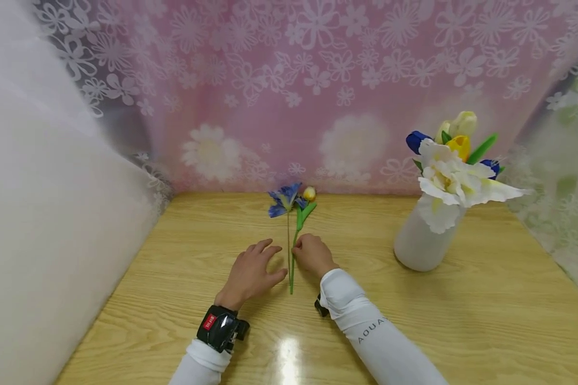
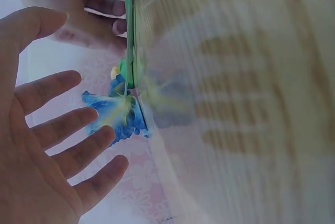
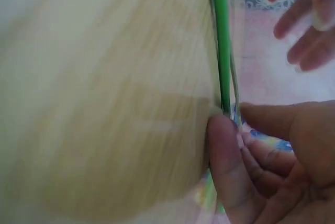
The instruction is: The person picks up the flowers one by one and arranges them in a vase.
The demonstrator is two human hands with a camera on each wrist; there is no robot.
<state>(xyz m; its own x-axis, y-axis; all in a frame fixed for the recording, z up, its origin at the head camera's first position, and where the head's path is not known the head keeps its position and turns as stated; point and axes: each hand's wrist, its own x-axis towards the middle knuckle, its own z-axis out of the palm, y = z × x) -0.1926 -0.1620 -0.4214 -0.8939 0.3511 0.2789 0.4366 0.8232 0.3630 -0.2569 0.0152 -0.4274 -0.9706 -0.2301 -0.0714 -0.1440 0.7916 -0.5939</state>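
A blue flower (image 1: 283, 200) with a yellowish centre and a thin stem lies beside a yellow-and-white tulip (image 1: 309, 193) with green leaves. Their stems run close together toward the person. My right hand (image 1: 313, 253) pinches the tulip's green stem (image 3: 222, 51) between thumb and finger, and the thinner stem (image 3: 234, 75) passes right by those fingertips. To the left of both stems is my left hand (image 1: 251, 271), its fingers spread and holding nothing. The left wrist view shows its separated fingers (image 2: 65, 135) in front of the blue petals (image 2: 123, 114).
At the right stands a white vase (image 1: 426, 235) holding white, yellow and blue flowers (image 1: 455, 171). A pink floral curtain (image 1: 279, 107) hangs behind the wooden table (image 1: 197, 224). White cloth (image 1: 53, 187) borders the left side.
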